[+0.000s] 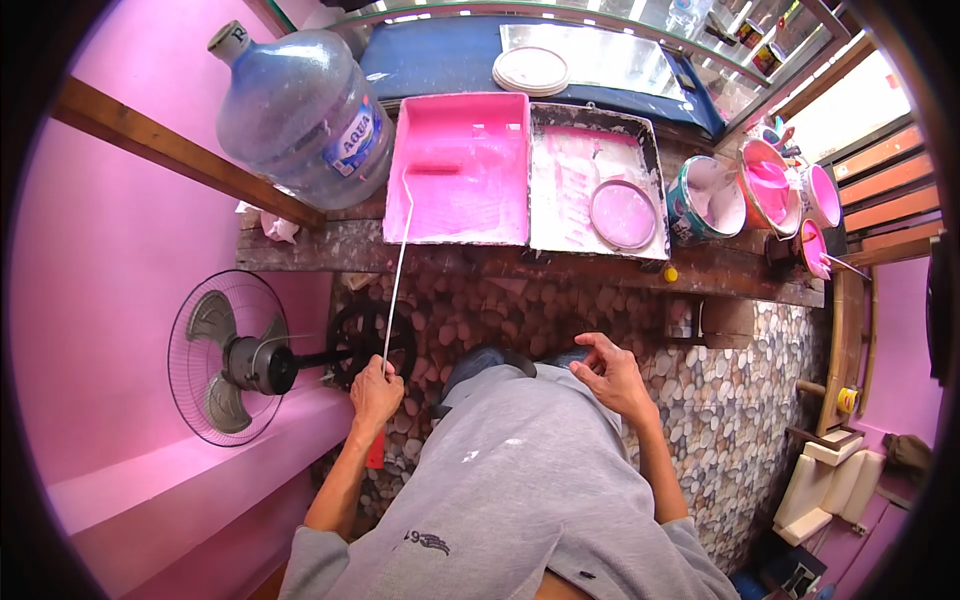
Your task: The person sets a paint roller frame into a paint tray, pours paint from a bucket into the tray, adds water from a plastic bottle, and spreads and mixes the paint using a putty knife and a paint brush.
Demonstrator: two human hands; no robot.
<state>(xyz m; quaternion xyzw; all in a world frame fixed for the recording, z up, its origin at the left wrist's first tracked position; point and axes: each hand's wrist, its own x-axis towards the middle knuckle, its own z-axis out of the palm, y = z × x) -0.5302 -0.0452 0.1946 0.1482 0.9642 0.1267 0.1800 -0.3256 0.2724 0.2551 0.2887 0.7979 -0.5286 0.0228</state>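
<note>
My left hand (377,397) is closed around a paint roller (397,285) low on its long metal rod. Below the hand the red handle (375,452) shows. The rod reaches up into a pink paint tray (457,236), where the pink-covered roller head lies over the wet pink paint. Whether the head presses on the tray floor, I cannot tell. In front of my shirt, my right hand (614,380) hangs open with nothing in it, thumb and fingers apart. Beside the pink tray sits a paint-stained white tray (645,243) with a round lid (622,214) in it.
Several paint buckets (706,200) stand at the right of the wooden bench (560,265). A large water bottle (300,115) stands at its left end. A floor fan (240,365) is close to my left arm. Another round lid (530,70) lies behind the trays.
</note>
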